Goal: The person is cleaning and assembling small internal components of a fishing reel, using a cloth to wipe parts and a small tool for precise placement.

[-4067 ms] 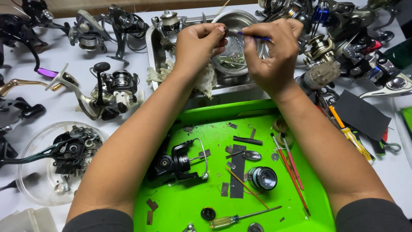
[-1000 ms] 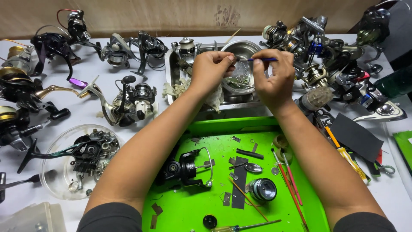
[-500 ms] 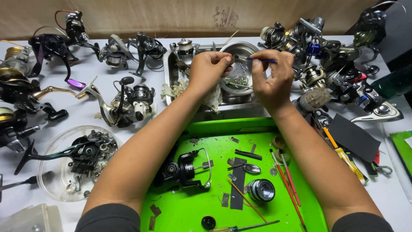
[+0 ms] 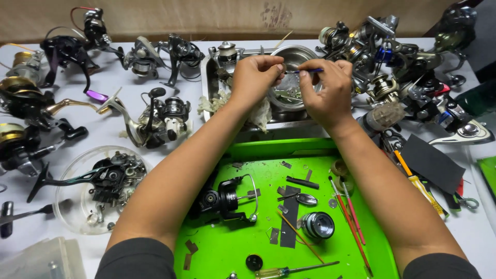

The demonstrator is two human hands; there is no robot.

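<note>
Blue-handled tool (image 4: 310,71), thin and rod-like, is pinched between the thumb and forefinger of the right hand (image 4: 325,93), held level above the round metal bowl (image 4: 302,54). Its tip is met by the left hand (image 4: 256,77), whose fingers are closed around something too small to be made out; whether a part is gripped there cannot be told, since it is hidden by the fingertips.

The bowl is seated in a metal tray (image 4: 212,77), and small metal pieces can be seen in it, though most of it is covered by the two hands. A whitish rag (image 4: 214,103) is draped at the tray's left side, partly under the left wrist.

Nearer the person, a green tray (image 4: 222,248) is laid out with a black reel body (image 4: 222,199), a silver spool (image 4: 318,225), dark flat strips, red-handled brushes (image 4: 351,217) and a yellow-handled screwdriver (image 4: 289,269) cut off at the lower edge. On the left, a clear round dish (image 4: 67,212) is filled with dark reel parts.

The white table (image 4: 119,150) is crowded along its far edge and both sides with fishing reels (image 4: 160,116); those at the right are heaped together and hard to separate by eye. Open room is left only in small patches between the left-hand reels and the green tray.
</note>
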